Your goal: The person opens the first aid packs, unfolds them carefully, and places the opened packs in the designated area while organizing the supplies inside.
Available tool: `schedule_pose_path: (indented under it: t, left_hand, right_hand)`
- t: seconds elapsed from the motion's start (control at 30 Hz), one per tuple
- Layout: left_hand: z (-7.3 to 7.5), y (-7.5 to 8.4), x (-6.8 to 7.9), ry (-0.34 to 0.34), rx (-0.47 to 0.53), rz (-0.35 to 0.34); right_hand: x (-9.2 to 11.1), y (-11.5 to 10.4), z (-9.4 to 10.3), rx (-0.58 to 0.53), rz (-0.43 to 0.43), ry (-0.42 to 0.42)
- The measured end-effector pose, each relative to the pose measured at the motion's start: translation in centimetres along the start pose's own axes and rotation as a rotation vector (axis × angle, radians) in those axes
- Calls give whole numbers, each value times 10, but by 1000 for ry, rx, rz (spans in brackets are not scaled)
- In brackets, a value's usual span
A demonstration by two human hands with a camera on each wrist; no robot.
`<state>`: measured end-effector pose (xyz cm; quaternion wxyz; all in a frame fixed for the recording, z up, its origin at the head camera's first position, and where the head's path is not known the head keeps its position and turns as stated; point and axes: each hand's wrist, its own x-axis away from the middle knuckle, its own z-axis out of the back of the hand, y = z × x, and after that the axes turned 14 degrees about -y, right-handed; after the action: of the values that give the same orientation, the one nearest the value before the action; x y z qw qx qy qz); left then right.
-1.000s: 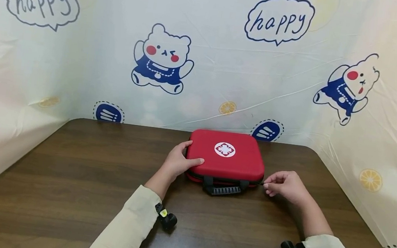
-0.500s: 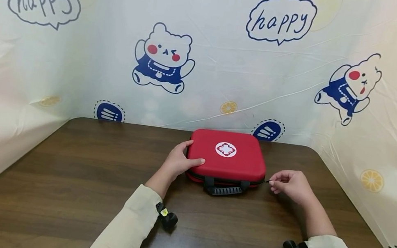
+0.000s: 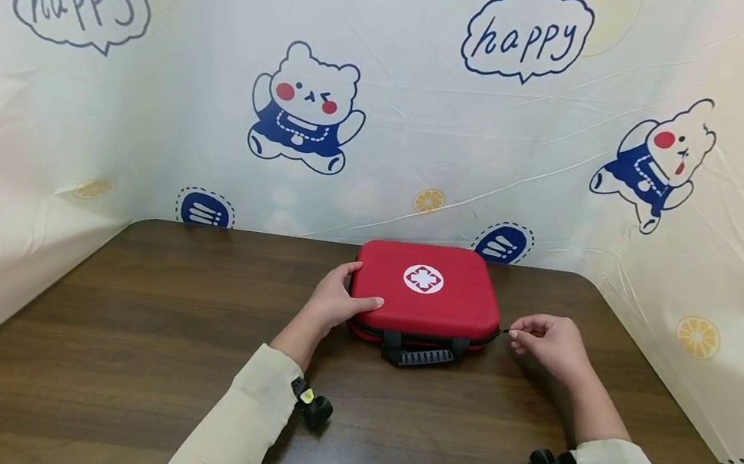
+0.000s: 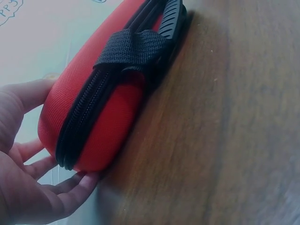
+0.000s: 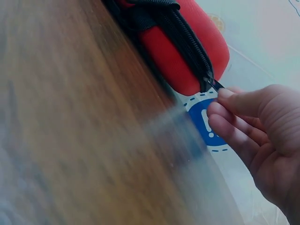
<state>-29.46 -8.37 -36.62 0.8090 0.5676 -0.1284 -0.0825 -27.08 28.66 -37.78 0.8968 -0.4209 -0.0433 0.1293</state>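
Note:
A red first-aid case (image 3: 383,280) with a white cross emblem lies on the brown table, its black handle (image 3: 425,358) toward me. My left hand (image 3: 334,299) grips its left end, thumb on the lid and fingers around the side and lower edge, as the left wrist view shows. At the front right corner, my right hand (image 3: 553,345) pinches the black zipper pull (image 5: 215,85) between thumb and fingertips. The zipper track (image 5: 190,40) along the front, partly under the handle straps, looks closed. The case's contents are hidden.
The wooden table (image 3: 154,360) reaches back to a pale printed curtain (image 3: 399,127), which also rises along both sides. The case sits near the table's far edge. Small black cameras hang at both sleeve cuffs.
My right hand has drawn the zipper pull a little rightward and back around the case's front right corner. The left hand keeps its grip, and the case has hardly shifted.

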Motion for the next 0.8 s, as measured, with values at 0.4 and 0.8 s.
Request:
schedule_pose_path:
  t: [0.4, 0.8]
  left_hand:
    - [1, 3, 3, -96, -6, -7]
    - [4, 2, 8, -231, 0, -38]
  right_hand:
    - [0, 3, 2, 31, 6, 86]
    - [3, 10, 6, 12, -30, 205]
